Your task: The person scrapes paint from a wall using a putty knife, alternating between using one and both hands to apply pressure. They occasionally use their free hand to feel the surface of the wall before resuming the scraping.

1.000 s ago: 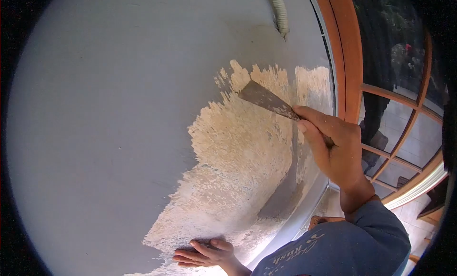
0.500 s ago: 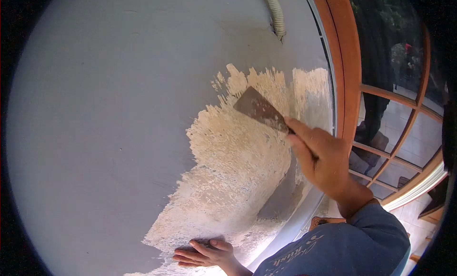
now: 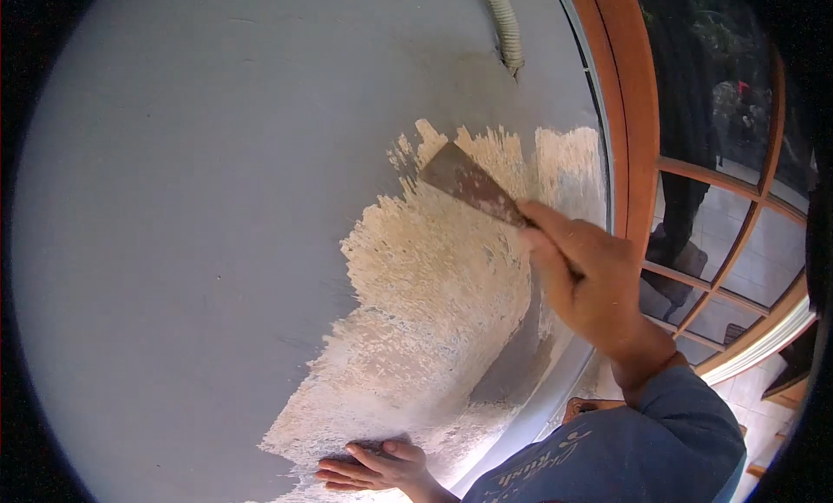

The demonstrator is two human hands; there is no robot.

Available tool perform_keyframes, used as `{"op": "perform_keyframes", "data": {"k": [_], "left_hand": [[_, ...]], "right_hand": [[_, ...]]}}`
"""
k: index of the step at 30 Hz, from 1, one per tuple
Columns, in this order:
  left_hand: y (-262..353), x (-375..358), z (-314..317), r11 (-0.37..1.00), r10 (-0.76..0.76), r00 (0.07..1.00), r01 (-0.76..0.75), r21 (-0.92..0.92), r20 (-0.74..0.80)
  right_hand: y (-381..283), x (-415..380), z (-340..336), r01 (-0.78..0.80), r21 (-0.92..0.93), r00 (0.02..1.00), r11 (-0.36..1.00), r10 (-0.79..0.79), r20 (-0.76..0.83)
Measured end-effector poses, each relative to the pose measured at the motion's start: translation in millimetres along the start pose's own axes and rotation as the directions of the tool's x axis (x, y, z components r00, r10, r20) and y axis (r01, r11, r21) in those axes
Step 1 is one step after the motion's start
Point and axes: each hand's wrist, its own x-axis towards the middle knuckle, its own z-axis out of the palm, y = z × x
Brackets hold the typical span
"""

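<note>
My right hand (image 3: 586, 273) grips the handle of a putty knife (image 3: 471, 187). Its broad, stained blade points up and left, lying over the upper part of a stripped, cream-coloured patch (image 3: 434, 277) on the wall. Ragged edges of grey paint border that patch. Lower down, my left hand (image 3: 373, 466) rests on the wall with its fingers stretched out, at the patch's bottom part. Nothing shows in the left hand.
Grey painted wall (image 3: 191, 243) spreads to the left. A ribbed conduit (image 3: 503, 26) sticks out of the wall at the top. To the right stands a wooden frame (image 3: 629, 112) with a paned glass door (image 3: 707, 221). Tiled floor shows at lower right.
The putty knife blade has shifted slightly up and left across the patch, with my right hand following. My left hand stays in nearly the same place.
</note>
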Motion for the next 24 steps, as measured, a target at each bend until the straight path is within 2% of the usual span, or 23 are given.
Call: {"op": "perform_keyframes", "data": {"k": [5, 8, 12, 15, 18, 21, 24], "left_hand": [[-2, -1, 1, 1.000, 0.020, 1.000, -0.020, -0.010, -0.008], [-2, 1, 2, 1.000, 0.022, 1.000, -0.022, -0.007, -0.021], [-3, -3, 3, 1.000, 0.019, 1.000, -0.019, 0.005, -0.015], [-6, -4, 3, 0.999, 0.037, 0.999, -0.037, 0.017, -0.005], [-6, -4, 3, 0.999, 0.037, 0.999, -0.037, 0.011, 0.000], [-5, -4, 4, 0.999, 0.035, 0.999, -0.035, 0.003, -0.010], [-5, -3, 3, 0.999, 0.042, 0.999, -0.042, 0.001, -0.008]], "right_hand": [[7, 4, -2, -0.012, 0.160, 1.000, 0.987, 0.013, -0.007], [-5, -13, -9, -0.009, -0.041, 0.995, 0.999, 0.013, 0.100], [-3, 6, 0, -0.003, -0.028, 1.000, 1.000, 0.003, 0.000], [3, 7, 3, 0.025, 0.098, 0.998, 0.995, -0.020, -0.058], [0, -9, -3, -0.024, 0.071, 1.000, 0.997, 0.023, 0.021], [1, 0, 7, 0.015, -0.051, 1.000, 0.999, -0.015, 0.004], [2, 8, 7, 0.021, 0.082, 0.997, 0.996, -0.014, -0.082]]}}
